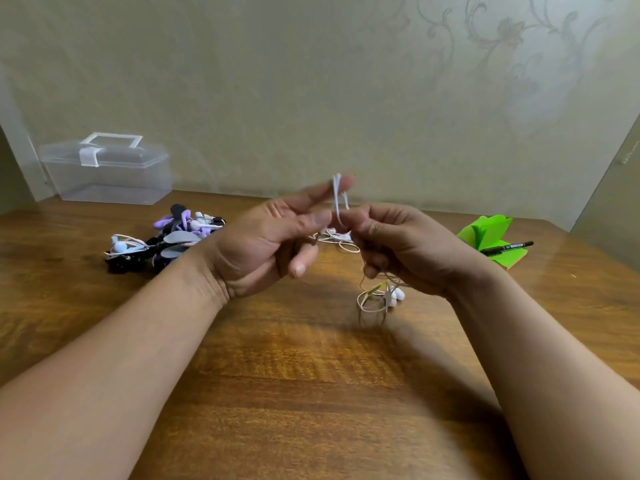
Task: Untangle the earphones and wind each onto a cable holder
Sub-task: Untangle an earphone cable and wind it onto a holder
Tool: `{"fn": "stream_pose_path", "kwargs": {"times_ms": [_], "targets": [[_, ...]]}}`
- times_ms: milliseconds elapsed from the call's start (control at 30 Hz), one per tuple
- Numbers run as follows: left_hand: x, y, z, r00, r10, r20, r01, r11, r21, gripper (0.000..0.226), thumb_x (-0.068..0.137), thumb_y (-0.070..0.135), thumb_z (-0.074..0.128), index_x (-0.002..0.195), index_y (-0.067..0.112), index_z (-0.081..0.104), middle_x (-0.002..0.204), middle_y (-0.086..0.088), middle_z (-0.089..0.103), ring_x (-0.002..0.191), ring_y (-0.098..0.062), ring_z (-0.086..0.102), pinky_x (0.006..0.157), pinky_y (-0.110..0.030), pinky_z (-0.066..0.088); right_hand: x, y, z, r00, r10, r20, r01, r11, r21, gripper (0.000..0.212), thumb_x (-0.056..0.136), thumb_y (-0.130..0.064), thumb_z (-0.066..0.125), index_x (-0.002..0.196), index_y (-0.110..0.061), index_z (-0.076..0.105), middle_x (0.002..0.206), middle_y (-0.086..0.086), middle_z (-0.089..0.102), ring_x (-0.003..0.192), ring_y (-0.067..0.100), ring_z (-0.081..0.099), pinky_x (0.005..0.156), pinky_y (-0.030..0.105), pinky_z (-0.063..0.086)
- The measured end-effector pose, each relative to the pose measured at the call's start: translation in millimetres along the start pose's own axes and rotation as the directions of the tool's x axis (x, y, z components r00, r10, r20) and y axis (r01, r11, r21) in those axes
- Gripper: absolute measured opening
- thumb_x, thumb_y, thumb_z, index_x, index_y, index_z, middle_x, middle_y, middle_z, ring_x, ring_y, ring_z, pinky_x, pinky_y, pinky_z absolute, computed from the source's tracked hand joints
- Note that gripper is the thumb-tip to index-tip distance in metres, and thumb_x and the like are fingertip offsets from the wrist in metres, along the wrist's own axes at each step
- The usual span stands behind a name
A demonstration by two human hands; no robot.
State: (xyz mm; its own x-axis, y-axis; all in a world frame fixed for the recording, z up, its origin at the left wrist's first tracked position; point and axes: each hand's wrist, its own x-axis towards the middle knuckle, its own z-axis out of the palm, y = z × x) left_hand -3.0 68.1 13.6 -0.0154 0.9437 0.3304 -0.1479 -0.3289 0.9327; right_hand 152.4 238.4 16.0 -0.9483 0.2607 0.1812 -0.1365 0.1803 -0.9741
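Above the middle of the wooden table [311,393], both hands hold a white earphone cable [338,202] in the air. Its earbuds [394,295] and slack loops dangle under the right hand [408,247], just touching or barely clear of the tabletop; I cannot tell which.

The main risk, as I judge it, is that a pull between the two pinches tightens a snarl in the hanging loops instead of freeing it. The strands there cross each other, and the thin wire would cinch easily. A second risk is that the dangling earbuds swing into the loose white cable [341,241] lying on the table just behind the hands and tangle with it. The short span at the fingertips could also slip off, since so little of it is gripped.

The left hand [263,244] is turned palm inward, its index finger stretched up and forward with the cable draped near its tip. Its thumb closes toward that finger and the other fingers are curled. Motion blur hides the exact contact. The right hand faces it with knuckles outward, fingers curled, and thumb and forefinger pinching the strand close beside the left fingertips.

A heap of already wound earphones [166,239] lies well apart to the left.
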Motion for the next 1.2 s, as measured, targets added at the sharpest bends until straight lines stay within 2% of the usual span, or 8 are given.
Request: {"fn": "stream_pose_path", "kwargs": {"times_ms": [167,267,400,467,633,900,1033,1200], "targets": [[7.0,-2.2,-9.4,0.910,0.148,-0.387,0.013,0.923,0.384,0.047,0.106,0.011,0.050,0.149,0.030,0.051,0.128,0.000,0.072,0.037,-0.009,0.043,0.041,-0.019,0.039,-2.2,-0.6,6.7,0.993,0.115,0.006,-0.108,0.951,-0.289,0.026,0.107,-0.028,0.056,0.113,-0.014,0.077,0.072,0.000,0.053,0.057,0.012,0.039,0.051,0.026,0.039],[4.1,-14.4,-3.5,0.916,0.178,-0.359,0.159,0.661,0.733,0.048,0.107,0.015,0.054,0.151,0.033,0.050,0.127,0.011,0.072,0.041,-0.007,0.048,0.047,-0.021,0.047,-4.0,-8.3,12.7,0.996,0.090,-0.008,-0.084,0.890,-0.449,0.026,0.105,-0.037,0.060,0.109,-0.020,0.079,0.065,-0.005,0.047,0.059,0.016,0.039,0.053,0.029,0.039],[2.5,-10.5,-0.2,0.937,0.159,-0.311,0.210,0.455,0.865,0.046,0.105,0.011,0.055,0.148,0.028,0.055,0.105,0.023,0.074,0.072,0.034,0.049,0.058,0.001,0.037,-8.2,-19.7,10.0,0.998,0.017,-0.064,-0.050,0.828,-0.558,0.021,0.099,-0.036,0.069,0.095,-0.020,0.081,0.065,-0.004,0.059,0.060,0.012,0.056,0.058,0.025,0.049],[0.7,-7.7,1.7,0.956,0.079,-0.284,0.220,0.449,0.866,0.045,0.106,0.013,0.056,0.147,0.032,0.056,0.088,0.027,0.072,0.055,0.020,0.056,0.057,-0.001,0.037,-9.1,-22.8,2.7,0.992,-0.041,-0.118,-0.032,0.828,-0.559,0.018,0.097,-0.033,0.072,0.088,-0.019,0.080,0.063,-0.002,0.064,0.060,0.012,0.059,0.059,0.028,0.049],[-2.8,-0.2,11.0,0.977,-0.136,-0.165,0.214,0.621,0.754,0.041,0.107,0.020,0.055,0.146,0.031,0.056,0.092,0.013,0.077,0.048,-0.017,0.044,0.052,-0.031,0.039,-12.2,-24.6,-4.5,0.984,-0.069,-0.164,-0.028,0.848,-0.529,0.016,0.095,-0.030,0.074,0.086,-0.018,0.081,0.072,0.000,0.072,0.068,0.017,0.062,0.069,0.040,0.052],[-3.1,1.3,5.8,0.975,-0.192,-0.114,0.223,0.799,0.559,0.021,0.101,0.016,0.062,0.115,0.021,0.077,0.088,-0.013,0.076,0.041,-0.015,0.038,0.040,-0.023,0.030,-11.7,-25.2,-3.3,0.998,-0.059,-0.017,0.048,0.923,-0.381,0.019,0.091,-0.021,0.073,0.083,-0.004,0.073,0.077,0.006,0.075,0.063,0.014,0.061,0.063,0.032,0.052],[-6.4,6.7,-6.4,0.994,-0.097,-0.052,0.102,0.989,0.106,0.021,0.096,0.015,0.064,0.112,0.014,0.078,0.075,-0.005,0.069,0.034,-0.003,0.034,0.038,-0.021,0.016,-13.9,-21.4,-14.8,0.998,-0.029,0.061,0.042,0.975,-0.216,0.020,0.088,-0.024,0.070,0.088,-0.004,0.072,0.072,0.006,0.065,0.059,0.015,0.058,0.055,0.026,0.051],[-3.5,15.2,-21.9,0.980,0.131,-0.151,-0.165,0.957,-0.237,0.023,0.093,0.025,0.059,0.109,0.024,0.076,0.083,0.012,0.068,0.033,-0.002,0.035,0.046,-0.020,0.016,-11.1,0.2,-23.1,0.960,0.260,0.105,-0.200,0.897,-0.394,0.036,0.093,-0.032,0.063,0.120,-0.011,0.074,0.095,0.013,0.076,0.077,0.023,0.065,0.068,0.033,0.054]]}}
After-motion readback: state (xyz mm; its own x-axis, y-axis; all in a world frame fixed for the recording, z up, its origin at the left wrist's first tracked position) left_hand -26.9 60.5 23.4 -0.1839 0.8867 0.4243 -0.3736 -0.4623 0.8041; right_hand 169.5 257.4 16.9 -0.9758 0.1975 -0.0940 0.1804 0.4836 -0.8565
